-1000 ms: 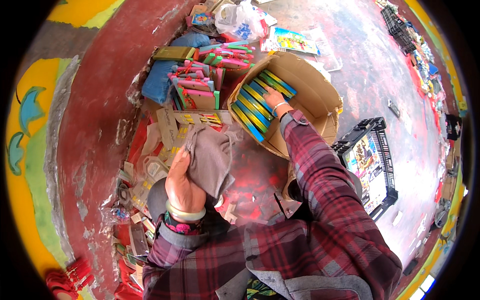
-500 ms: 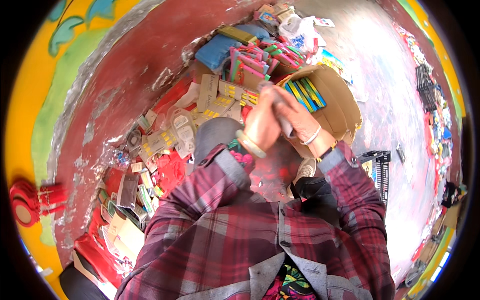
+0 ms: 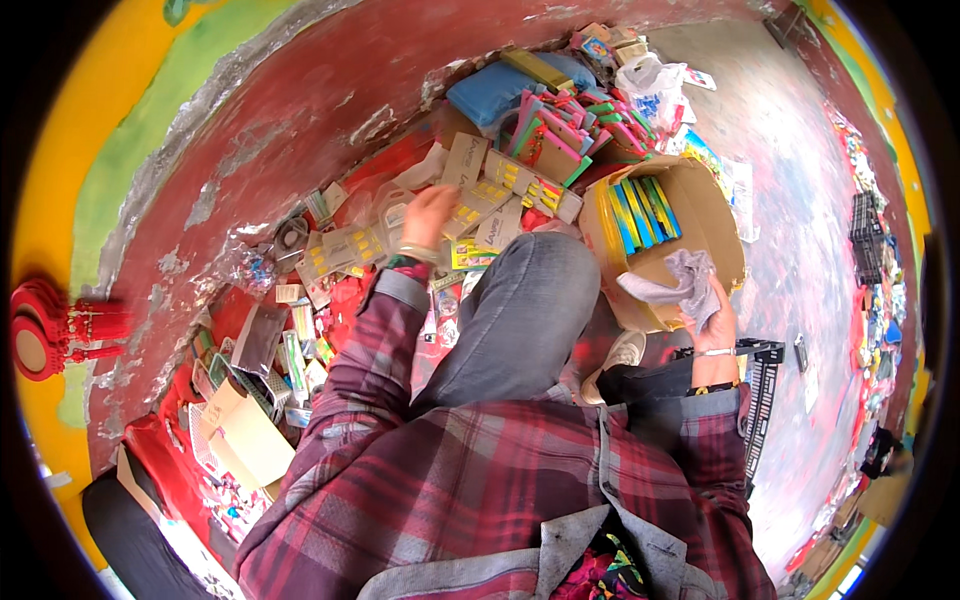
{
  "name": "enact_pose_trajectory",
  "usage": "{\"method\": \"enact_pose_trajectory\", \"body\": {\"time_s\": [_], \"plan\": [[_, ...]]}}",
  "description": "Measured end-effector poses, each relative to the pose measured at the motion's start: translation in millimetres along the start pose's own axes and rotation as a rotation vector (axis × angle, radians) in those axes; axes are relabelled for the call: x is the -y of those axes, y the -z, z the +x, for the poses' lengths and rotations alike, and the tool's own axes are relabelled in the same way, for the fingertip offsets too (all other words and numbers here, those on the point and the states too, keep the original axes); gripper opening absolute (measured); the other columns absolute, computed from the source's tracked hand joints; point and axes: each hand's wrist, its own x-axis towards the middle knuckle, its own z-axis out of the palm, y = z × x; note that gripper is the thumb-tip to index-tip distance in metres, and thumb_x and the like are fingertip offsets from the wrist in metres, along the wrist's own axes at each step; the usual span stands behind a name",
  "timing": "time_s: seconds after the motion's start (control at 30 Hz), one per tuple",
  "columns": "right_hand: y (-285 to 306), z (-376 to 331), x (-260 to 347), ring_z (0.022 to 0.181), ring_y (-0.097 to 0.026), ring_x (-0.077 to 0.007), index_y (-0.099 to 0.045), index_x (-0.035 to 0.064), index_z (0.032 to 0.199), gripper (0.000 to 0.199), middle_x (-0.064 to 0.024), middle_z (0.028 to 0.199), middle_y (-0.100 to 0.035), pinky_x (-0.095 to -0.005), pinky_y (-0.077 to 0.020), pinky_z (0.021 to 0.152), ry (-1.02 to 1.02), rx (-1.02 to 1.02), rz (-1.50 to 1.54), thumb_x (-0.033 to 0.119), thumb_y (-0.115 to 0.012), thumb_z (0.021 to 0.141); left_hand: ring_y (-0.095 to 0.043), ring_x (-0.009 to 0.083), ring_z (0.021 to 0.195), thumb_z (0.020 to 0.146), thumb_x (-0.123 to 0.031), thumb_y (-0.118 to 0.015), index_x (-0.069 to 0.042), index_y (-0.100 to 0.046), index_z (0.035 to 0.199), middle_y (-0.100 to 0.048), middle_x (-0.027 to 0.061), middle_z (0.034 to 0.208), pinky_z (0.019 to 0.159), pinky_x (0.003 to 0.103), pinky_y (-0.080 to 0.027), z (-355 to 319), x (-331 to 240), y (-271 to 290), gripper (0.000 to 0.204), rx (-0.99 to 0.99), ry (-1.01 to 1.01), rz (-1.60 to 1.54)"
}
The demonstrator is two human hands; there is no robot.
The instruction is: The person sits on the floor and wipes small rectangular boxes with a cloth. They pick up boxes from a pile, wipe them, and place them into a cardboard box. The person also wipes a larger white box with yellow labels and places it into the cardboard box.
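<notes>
Cloth [image 3: 688, 284] held in the right hand [image 3: 714, 325], beside the packs

The grey cloth is hanging, crumpled, from the right hand at the near side of the carton [image 3: 712, 205]; whether it is touching the cardboard cannot be confirmed. The right hand's fingers are closing around the cloth, gripping one end, while the other end is drooping to the left. Inside the carton, blue-and-yellow packs [image 3: 640, 213] are standing in a row.

The left hand [image 3: 430, 215] is hovering near the cards [image 3: 478, 208], which are bearing small yellow items; blur is obscuring its fingers, so I cannot tell whether they are open or holding anything.

Between the hands, a grey-clad knee [image 3: 535, 300] is rising, with a pale shoe [image 3: 625, 352] resting right of it. A black crate [image 3: 765, 390] is lying beyond the right wrist. Past the cards, pink-and-green frames [image 3: 550, 135] are leaning together, with a blue bag [image 3: 490, 92] lying beside them, near the red wall [image 3: 300, 120].
</notes>
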Motion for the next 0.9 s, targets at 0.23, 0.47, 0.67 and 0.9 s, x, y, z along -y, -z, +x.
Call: {"method": "enact_pose_trajectory", "body": {"time_s": [0.23,0.47,0.67,0.9], "plan": [[-2,18,-8,0.080,-0.063,-0.0179,-0.057,0.0074,0.109,0.028,-0.0058,0.096,-0.064,-0.0297,-0.0499,0.057,-0.072,-0.008,-0.112,0.025,-0.057,0.087,-0.051,0.0202,0.088,0.085,-0.030,-0.052,-0.016,-0.054,0.112,-0.050,0.0022,0.099,0.076,0.039,-0.040,-28,259,203,0.031,-0.714,0.883,-0.173],[-20,20,-20,0.088,-0.061,-0.0192,-0.058,0.0056,0.108,0.029,-0.0064,0.099,-0.063,-0.0323,-0.0498,0.068,-0.085,-0.080,-0.206,0.024,-0.057,0.086,-0.051,0.0218,0.088,0.079,-0.023,-0.063,-0.009,-0.048,0.119,-0.054,0.0098,0.107,0.070,0.037,-0.042,-38,232,149,0.045,-0.779,0.630,-0.259],[-16,28,-26,0.088,-0.061,-0.0199,-0.057,0.0034,0.110,0.031,-0.0081,0.101,-0.063,-0.0314,-0.0489,0.072,-0.144,-0.005,-0.229,0.024,-0.057,0.087,-0.047,0.0253,0.100,0.080,-0.024,-0.064,-0.008,-0.048,0.115,-0.049,0.0109,0.113,0.078,0.044,-0.042,1,228,161,0.041,-0.673,0.697,-0.192],[-19,29,-29,0.089,-0.061,-0.0210,-0.056,0.0011,0.112,0.031,-0.0094,0.102,-0.063,-0.0322,-0.0492,0.076,-0.151,0.015,-0.265,0.020,-0.056,0.087,-0.050,0.0267,0.090,0.082,-0.022,-0.063,-0.009,-0.048,0.118,-0.052,0.0106,0.102,0.079,0.046,-0.046,1,224,154,0.040,-0.608,0.711,-0.240]]}}
